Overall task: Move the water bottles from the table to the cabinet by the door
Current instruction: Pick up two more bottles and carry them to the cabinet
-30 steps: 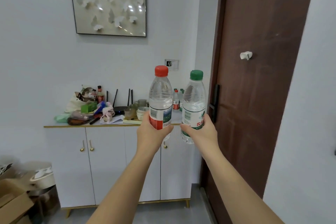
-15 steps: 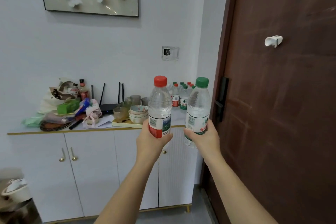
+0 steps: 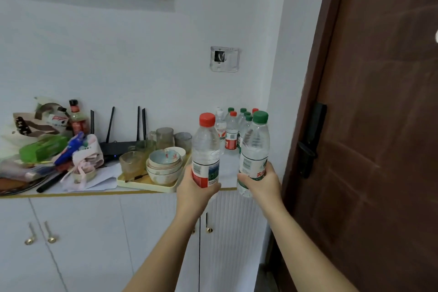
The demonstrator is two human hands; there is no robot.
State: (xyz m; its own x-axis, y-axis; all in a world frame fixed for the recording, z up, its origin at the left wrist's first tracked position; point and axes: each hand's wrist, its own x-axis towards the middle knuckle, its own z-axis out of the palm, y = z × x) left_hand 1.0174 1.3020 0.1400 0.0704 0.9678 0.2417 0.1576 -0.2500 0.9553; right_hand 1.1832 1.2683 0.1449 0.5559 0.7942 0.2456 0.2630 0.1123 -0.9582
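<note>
My left hand (image 3: 194,193) grips a clear water bottle with a red cap (image 3: 205,147) by its lower half. A second clear bottle with a green cap (image 3: 254,147) is held upright in my right hand (image 3: 264,185). Both bottles hover at the front right edge of the white cabinet (image 3: 99,232) beside the brown door (image 3: 379,125). Several more water bottles (image 3: 233,130) with red and green caps stand at the back right corner of the cabinet top.
A yellow tray (image 3: 142,185) with stacked bowls (image 3: 164,168) and glasses sits left of my hands. A black router (image 3: 118,144) and a pile of bags and clutter (image 3: 47,149) fill the left of the top. The door handle (image 3: 310,144) is close on the right.
I have come closer to the cabinet, which now fills more of the view. Both hands have carried their bottles forward and lower, up to the cabinet's front edge.
</note>
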